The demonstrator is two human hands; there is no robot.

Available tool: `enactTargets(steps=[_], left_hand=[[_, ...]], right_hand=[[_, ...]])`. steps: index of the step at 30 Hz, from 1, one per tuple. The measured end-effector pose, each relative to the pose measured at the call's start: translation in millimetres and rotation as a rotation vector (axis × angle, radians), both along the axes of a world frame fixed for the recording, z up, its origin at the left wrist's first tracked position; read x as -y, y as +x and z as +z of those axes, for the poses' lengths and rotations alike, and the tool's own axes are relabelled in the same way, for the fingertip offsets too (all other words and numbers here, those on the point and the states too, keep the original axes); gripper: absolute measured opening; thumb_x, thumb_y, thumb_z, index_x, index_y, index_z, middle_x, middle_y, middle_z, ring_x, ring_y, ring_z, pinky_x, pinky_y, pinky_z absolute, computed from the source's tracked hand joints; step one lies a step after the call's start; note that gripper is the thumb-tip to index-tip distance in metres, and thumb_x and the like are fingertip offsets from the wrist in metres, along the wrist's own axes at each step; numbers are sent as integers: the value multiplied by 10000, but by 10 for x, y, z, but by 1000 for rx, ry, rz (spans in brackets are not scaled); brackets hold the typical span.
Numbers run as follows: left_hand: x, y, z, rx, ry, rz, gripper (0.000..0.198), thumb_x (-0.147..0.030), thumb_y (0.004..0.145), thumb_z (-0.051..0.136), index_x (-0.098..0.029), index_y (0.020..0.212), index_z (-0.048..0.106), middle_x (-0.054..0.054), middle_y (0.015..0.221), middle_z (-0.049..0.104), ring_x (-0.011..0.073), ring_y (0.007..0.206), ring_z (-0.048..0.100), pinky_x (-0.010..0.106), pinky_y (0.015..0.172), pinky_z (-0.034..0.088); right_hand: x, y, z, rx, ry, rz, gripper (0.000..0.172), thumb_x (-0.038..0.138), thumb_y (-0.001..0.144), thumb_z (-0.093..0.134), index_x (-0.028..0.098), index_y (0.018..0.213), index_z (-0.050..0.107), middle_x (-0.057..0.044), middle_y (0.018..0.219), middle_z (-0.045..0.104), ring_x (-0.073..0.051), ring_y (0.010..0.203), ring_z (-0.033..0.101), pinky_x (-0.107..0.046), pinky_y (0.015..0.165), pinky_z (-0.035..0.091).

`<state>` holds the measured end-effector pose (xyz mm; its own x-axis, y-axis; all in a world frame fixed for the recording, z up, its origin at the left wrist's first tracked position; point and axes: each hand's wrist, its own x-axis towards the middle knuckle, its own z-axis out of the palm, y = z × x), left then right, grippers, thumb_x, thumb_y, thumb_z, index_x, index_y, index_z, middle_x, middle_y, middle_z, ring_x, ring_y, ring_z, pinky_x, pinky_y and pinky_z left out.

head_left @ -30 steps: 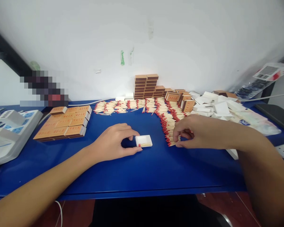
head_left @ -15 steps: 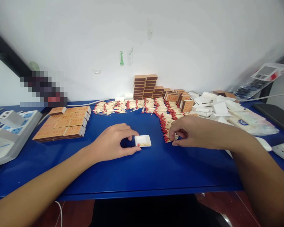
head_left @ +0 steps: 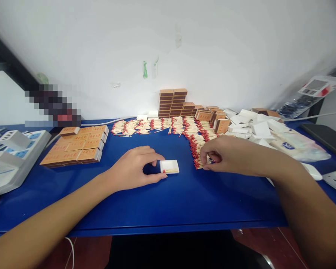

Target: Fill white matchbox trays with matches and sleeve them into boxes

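Observation:
A small white matchbox tray (head_left: 172, 164) lies on the blue table with a few red-tipped matches along its near side. My left hand (head_left: 140, 166) grips the tray's left end between thumb and fingers. Over the near end of a long row of loose matches (head_left: 195, 144), my right hand (head_left: 220, 155) has thumb and forefinger pinched together on matches there. Its fingers partly cover those matches, so how many are held is hidden.
Filled matchboxes (head_left: 78, 144) sit in rows at left beside a power strip (head_left: 25, 160). Stacked matchboxes (head_left: 172, 102) stand against the wall. At right are white trays (head_left: 249, 125), a tissue packet (head_left: 296, 144) and a dark phone-like slab (head_left: 327, 140).
My right thumb has closed up toward the forefinger at the matches. The left hand and the tray have stayed in place.

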<state>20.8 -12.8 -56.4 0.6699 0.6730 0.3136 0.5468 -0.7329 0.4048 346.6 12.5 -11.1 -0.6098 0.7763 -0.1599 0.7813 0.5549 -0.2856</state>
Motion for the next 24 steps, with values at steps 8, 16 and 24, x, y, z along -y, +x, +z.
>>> enactTargets(steps=[8, 16, 24], left_hand=[[6, -13, -8, 5, 11, -5, 283, -400, 970, 807, -209, 1178, 794, 10, 887, 706, 168, 822, 646, 299, 736, 494], [6, -13, -5, 6, 7, 0, 285, -399, 970, 808, -208, 1182, 795, 15, 897, 709, 170, 828, 644, 306, 750, 498], [5, -21, -5, -1, -6, -4, 298, -393, 966, 815, -202, 1194, 795, 11, 903, 702, 172, 836, 639, 312, 754, 490]], right_hand=[[-23, 13, -20, -21, -16, -25, 211, 457, 911, 696, 265, 854, 763, -8, 768, 704, -174, 668, 602, -303, 610, 370], [-7, -17, 16, 17, -8, 0, 186, 402, 886, 689, 253, 777, 708, -8, 714, 663, -178, 632, 565, -312, 593, 367], [2, -9, 8, 18, -29, -5, 117, 351, 862, 676, 261, 793, 705, -1, 737, 674, -181, 644, 577, -314, 601, 372]])
